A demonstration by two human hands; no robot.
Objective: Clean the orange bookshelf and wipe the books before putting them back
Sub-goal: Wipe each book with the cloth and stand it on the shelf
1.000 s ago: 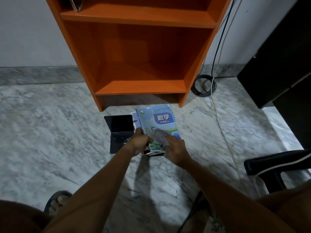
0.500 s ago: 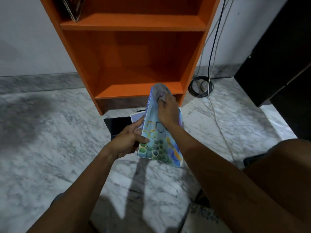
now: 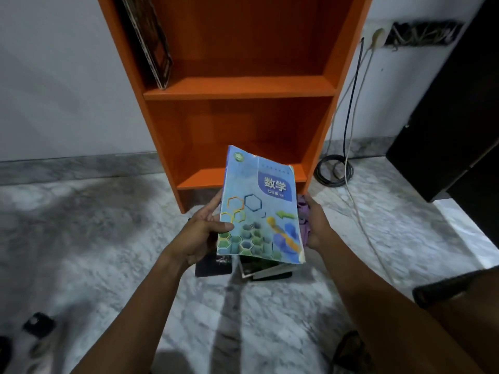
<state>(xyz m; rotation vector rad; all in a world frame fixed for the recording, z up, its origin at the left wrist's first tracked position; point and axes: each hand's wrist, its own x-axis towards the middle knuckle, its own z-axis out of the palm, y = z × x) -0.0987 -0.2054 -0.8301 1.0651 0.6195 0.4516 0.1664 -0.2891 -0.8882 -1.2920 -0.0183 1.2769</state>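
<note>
A light-blue textbook [image 3: 260,209] with hexagon patterns is held upright in front of the orange bookshelf [image 3: 237,87]. My left hand [image 3: 201,233] grips its left edge, thumb on the cover. My right hand [image 3: 314,225] is at the book's right edge and holds a purple cloth [image 3: 303,220] bunched against it. Under the book, other books [image 3: 266,268] lie stacked on the floor beside a dark flat item [image 3: 213,265]. One dark book [image 3: 151,39] leans at the left of the upper shelf. The lower shelf compartment is bare.
The floor is grey-white marble [image 3: 81,238]. Cables [image 3: 334,168] coil on the floor right of the bookshelf and run up to a wall socket. Dark furniture [image 3: 453,125] stands at the right. Small dark objects [image 3: 39,323] lie at the lower left.
The book was turned so its front cover faces me and lifted higher. My right hand with the cloth moved from the book's top edge to its right side. The view tilted up.
</note>
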